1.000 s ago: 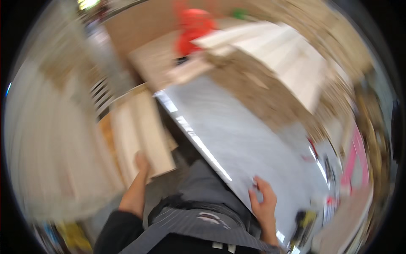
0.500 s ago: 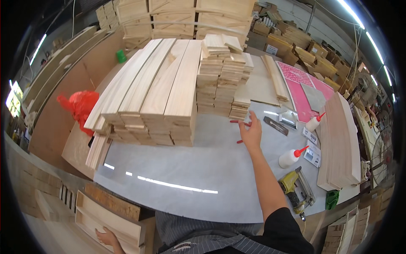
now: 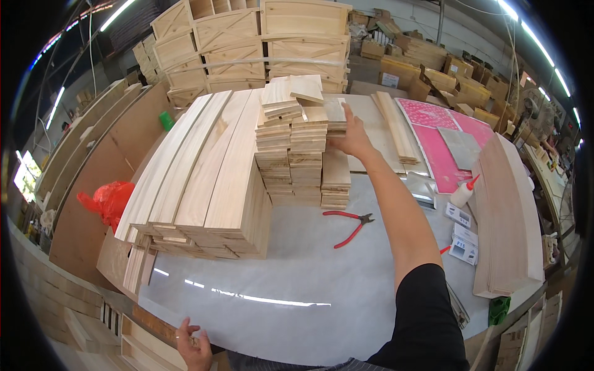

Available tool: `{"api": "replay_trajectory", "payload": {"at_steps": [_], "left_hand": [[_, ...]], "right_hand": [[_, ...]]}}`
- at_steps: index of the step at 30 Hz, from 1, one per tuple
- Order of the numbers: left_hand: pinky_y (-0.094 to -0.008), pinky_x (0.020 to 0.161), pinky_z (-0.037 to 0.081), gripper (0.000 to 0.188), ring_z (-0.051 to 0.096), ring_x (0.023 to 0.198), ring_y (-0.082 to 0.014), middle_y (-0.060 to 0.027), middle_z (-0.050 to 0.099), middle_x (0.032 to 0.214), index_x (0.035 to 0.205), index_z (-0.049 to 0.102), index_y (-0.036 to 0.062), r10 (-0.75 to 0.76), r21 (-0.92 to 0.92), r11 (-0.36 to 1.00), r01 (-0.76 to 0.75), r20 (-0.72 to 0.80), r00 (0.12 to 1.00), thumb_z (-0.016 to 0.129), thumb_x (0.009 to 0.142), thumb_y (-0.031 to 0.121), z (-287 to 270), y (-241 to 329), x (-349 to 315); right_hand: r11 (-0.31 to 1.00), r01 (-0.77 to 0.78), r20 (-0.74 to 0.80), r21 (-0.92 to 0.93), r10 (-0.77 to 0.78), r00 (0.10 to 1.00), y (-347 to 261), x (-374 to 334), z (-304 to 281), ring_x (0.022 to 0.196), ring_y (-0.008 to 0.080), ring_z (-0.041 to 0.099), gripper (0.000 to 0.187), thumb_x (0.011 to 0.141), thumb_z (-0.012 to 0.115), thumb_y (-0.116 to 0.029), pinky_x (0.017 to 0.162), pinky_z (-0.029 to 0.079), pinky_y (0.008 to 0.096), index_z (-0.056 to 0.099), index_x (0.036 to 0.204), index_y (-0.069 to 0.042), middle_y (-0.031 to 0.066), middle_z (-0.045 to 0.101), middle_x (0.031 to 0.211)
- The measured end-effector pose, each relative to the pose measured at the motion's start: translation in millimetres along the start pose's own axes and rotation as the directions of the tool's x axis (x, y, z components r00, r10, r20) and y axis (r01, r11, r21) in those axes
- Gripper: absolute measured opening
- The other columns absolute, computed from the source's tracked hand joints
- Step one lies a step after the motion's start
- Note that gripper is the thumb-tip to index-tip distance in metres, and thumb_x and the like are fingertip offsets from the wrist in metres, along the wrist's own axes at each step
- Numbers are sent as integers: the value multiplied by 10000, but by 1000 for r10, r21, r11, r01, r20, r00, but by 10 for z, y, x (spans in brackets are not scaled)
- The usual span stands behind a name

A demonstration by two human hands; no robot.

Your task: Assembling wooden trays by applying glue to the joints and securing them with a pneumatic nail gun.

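Boards [image 3: 307,145] cut short stand in stacks on the table [image 3: 297,272], beside the long planks [image 3: 204,179], straight ahead of the person. The right hand [image 3: 352,137] is at the stacks: the arm is stretched forward, fingers spread open, touching the top of the right stack, holding nothing closed. The left hand [image 3: 195,349] is far from the stacks, resting half open on the near table edge.

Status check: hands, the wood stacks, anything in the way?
Right hand on short-board stack. Left hand at table edge. Red-handled pliers alongside, clear.
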State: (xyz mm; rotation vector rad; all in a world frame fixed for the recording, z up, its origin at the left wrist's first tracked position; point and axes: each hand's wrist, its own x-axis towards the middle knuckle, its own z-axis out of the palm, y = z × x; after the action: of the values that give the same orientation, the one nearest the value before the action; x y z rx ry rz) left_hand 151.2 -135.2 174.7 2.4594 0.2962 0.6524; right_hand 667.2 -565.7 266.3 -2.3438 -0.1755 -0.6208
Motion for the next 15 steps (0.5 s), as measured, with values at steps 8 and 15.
{"api": "replay_trajectory", "payload": {"at_steps": [8,15], "left_hand": [[-345,845,498,501,623,838,-181,-79,676,889,1323,578,-17,-77,-28,996,80,107,991,699,838,14,223,172,115],[-312,878,503,449,626,950,-167,-91,665,1017,1341,565,-13,-48,-212,970,121,320,946,698,917,51,210,412,278]], "right_hand": [[999,-44,71,-13,45,996,-32,25,77,1157,467,607,1039,659,926,-216,985,512,488,369,1535,-258,308,575,1309],[997,-80,-170,1,79,982,200,-300,-454,1132,403,653,935,636,935,-165,953,524,467,486,1456,-164,231,673,1229]]}}
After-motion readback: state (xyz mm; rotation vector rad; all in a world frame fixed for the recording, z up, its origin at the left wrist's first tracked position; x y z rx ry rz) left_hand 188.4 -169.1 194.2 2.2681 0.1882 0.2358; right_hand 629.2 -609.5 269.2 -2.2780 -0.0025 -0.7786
